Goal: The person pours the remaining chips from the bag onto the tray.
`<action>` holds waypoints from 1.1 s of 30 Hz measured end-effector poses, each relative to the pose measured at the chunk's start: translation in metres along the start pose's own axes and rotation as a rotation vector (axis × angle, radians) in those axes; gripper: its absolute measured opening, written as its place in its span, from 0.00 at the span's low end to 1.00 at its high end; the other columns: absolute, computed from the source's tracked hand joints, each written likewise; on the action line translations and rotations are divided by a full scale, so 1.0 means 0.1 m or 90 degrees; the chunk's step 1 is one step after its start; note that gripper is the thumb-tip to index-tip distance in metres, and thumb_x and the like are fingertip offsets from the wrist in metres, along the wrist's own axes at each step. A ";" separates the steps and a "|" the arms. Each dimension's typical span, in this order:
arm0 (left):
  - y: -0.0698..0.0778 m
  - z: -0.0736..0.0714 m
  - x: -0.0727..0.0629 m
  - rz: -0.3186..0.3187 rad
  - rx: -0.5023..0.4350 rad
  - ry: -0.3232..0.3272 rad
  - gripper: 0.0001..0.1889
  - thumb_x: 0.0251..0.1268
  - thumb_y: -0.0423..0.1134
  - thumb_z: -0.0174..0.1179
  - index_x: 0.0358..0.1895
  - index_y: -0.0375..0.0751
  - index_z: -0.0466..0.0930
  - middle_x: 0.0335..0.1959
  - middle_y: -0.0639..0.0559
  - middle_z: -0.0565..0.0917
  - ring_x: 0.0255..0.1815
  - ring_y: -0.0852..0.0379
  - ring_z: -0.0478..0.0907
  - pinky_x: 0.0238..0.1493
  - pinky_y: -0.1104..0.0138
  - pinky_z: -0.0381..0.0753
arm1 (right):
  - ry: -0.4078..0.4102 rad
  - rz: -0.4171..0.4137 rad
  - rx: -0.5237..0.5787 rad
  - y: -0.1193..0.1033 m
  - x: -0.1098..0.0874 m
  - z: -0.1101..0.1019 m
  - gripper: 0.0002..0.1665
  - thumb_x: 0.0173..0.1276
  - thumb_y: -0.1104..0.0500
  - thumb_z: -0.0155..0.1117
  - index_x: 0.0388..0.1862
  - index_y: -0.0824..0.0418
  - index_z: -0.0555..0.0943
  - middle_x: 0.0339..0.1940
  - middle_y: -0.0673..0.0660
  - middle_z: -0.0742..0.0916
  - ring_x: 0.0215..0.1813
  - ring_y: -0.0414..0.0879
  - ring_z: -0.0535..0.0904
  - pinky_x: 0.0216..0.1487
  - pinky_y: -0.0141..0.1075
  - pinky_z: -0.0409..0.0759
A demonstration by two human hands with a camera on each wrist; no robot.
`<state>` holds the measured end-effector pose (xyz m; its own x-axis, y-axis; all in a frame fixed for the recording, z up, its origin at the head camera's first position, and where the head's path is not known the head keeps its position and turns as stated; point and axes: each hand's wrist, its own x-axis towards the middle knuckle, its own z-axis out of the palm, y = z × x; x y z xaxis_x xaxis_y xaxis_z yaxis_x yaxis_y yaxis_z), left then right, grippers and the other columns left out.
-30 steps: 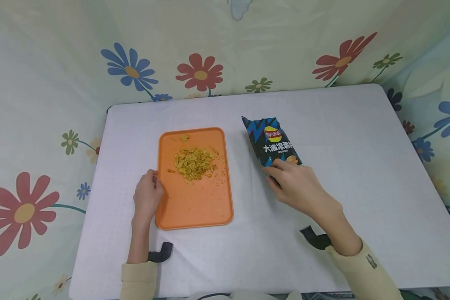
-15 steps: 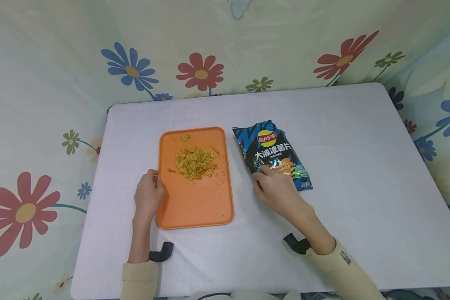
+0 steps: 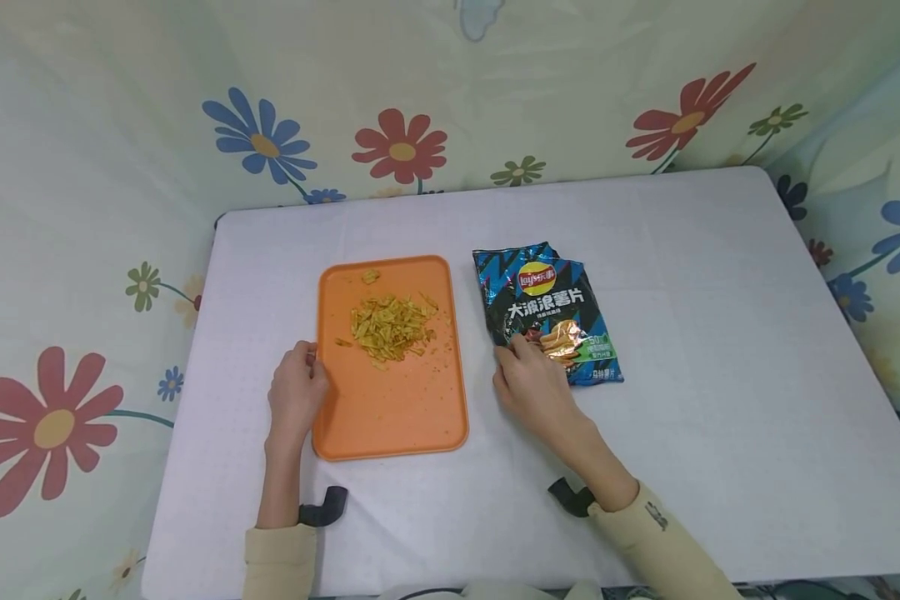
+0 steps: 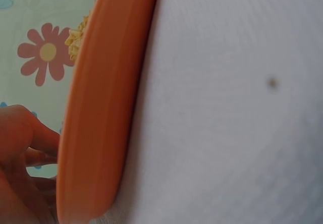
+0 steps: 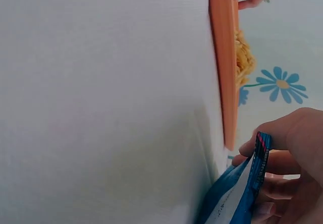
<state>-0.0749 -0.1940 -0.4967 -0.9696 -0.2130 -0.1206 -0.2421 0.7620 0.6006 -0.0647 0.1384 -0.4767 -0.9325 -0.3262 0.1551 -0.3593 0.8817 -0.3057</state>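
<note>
An orange tray (image 3: 390, 417) lies on the white-covered table, bearing a heap of broken yellow potato chips (image 3: 390, 327). At its left edge my left hand (image 3: 296, 387) holds the rim with curled fingers; the left wrist view shows that hand (image 4: 20, 153) against the tray's side (image 4: 101, 108). To the tray's right is a black and blue Lay's chip bag (image 3: 543, 304), its printed front up. My right hand (image 3: 536, 392) pinches the bag's left lower edge. In the right wrist view the bag's edge (image 5: 260, 156) sits between thumb and fingers. What the bag contains is hidden.
The white-covered table (image 3: 720, 375) extends to the right of the bag. Behind it hangs a curtain with printed flowers (image 3: 401, 150). Black straps (image 3: 326, 507) stick out at both wrists. One chip piece (image 3: 371, 276) lies apart near the tray's top edge.
My right hand has moved left and slightly down, drawing the chip bag towards the tray's side. The bag has turned flatter, showing more of its front. Left hand and tray stay put.
</note>
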 end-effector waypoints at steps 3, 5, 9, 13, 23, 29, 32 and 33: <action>0.00 0.00 -0.01 -0.003 -0.002 -0.002 0.18 0.75 0.32 0.48 0.62 0.29 0.76 0.42 0.37 0.80 0.35 0.46 0.77 0.28 0.63 0.73 | 0.009 0.004 0.004 0.00 0.00 0.05 0.15 0.65 0.64 0.71 0.49 0.71 0.87 0.38 0.63 0.84 0.32 0.50 0.80 0.26 0.39 0.83; -0.01 0.01 -0.02 -0.007 -0.002 -0.004 0.18 0.76 0.32 0.48 0.62 0.29 0.76 0.42 0.37 0.80 0.35 0.46 0.77 0.29 0.62 0.73 | 0.020 0.000 0.005 0.01 0.00 0.08 0.14 0.65 0.65 0.70 0.48 0.70 0.87 0.38 0.63 0.84 0.32 0.50 0.80 0.25 0.40 0.82; -0.01 0.01 -0.02 -0.008 -0.001 -0.005 0.18 0.76 0.33 0.48 0.63 0.30 0.76 0.43 0.38 0.81 0.35 0.46 0.76 0.29 0.62 0.72 | 0.025 -0.004 -0.007 0.01 0.00 0.12 0.13 0.65 0.65 0.70 0.47 0.69 0.88 0.36 0.62 0.83 0.29 0.50 0.78 0.20 0.39 0.78; 0.00 0.01 -0.02 -0.005 -0.005 -0.004 0.18 0.76 0.33 0.48 0.63 0.30 0.76 0.43 0.37 0.81 0.35 0.46 0.77 0.29 0.63 0.72 | -0.001 0.002 -0.028 0.01 0.01 0.13 0.14 0.65 0.63 0.71 0.48 0.68 0.87 0.36 0.62 0.84 0.27 0.49 0.78 0.17 0.36 0.73; -0.04 0.03 0.00 0.012 -0.007 0.005 0.18 0.76 0.33 0.47 0.62 0.29 0.76 0.44 0.37 0.81 0.36 0.45 0.79 0.29 0.62 0.74 | 0.015 -0.020 -0.019 0.04 0.02 0.15 0.12 0.66 0.64 0.71 0.47 0.68 0.87 0.35 0.61 0.84 0.27 0.49 0.78 0.16 0.35 0.70; -0.04 0.02 0.00 0.013 -0.003 -0.001 0.18 0.76 0.33 0.47 0.62 0.29 0.76 0.44 0.37 0.81 0.37 0.45 0.79 0.30 0.60 0.75 | 0.047 -0.031 0.009 0.04 -0.01 0.11 0.10 0.66 0.64 0.69 0.46 0.65 0.88 0.35 0.60 0.85 0.29 0.49 0.79 0.19 0.35 0.73; -0.04 0.01 0.01 0.012 -0.001 -0.005 0.18 0.76 0.33 0.47 0.62 0.29 0.76 0.44 0.37 0.81 0.37 0.45 0.79 0.32 0.60 0.75 | 0.066 -0.035 0.021 0.05 -0.01 0.07 0.11 0.66 0.64 0.69 0.46 0.64 0.89 0.36 0.59 0.86 0.31 0.50 0.81 0.21 0.35 0.76; -0.03 0.01 0.01 0.011 -0.001 -0.006 0.18 0.76 0.33 0.47 0.62 0.29 0.76 0.44 0.37 0.81 0.37 0.45 0.78 0.31 0.60 0.75 | 0.072 -0.038 0.025 0.05 -0.01 0.05 0.11 0.66 0.64 0.70 0.46 0.64 0.89 0.37 0.59 0.86 0.32 0.50 0.82 0.21 0.36 0.77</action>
<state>-0.0750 -0.1963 -0.4997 -0.9740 -0.1940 -0.1168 -0.2247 0.7642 0.6046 -0.0655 0.1416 -0.4836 -0.8999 -0.3356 0.2785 -0.4176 0.8471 -0.3287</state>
